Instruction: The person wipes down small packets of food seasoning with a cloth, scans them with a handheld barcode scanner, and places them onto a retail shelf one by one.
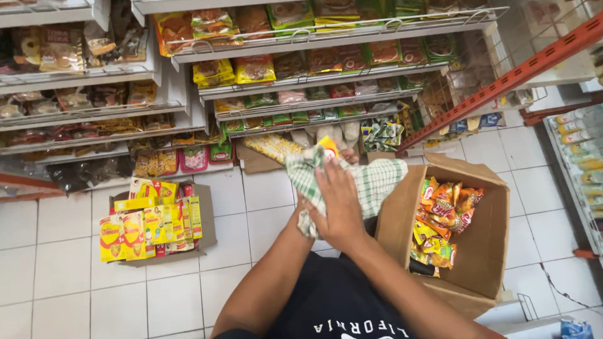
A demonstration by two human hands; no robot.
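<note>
Head view: right hand (337,204) pressed flat, fingers spread, on a green checked cloth (370,182) wrapped about a yellow packet (328,147). Left hand hidden beneath the cloth; grip impossible to tell. Open cardboard box (487,238) of snack packs just right. Shelves (301,81) close ahead; bare floor tiles (63,276) left.

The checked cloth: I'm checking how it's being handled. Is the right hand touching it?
Touching. The head view shows the right hand pressed flat on the green-and-white checked cloth, fingers spread over its folds with no gap, beside the open cardboard box.
</note>
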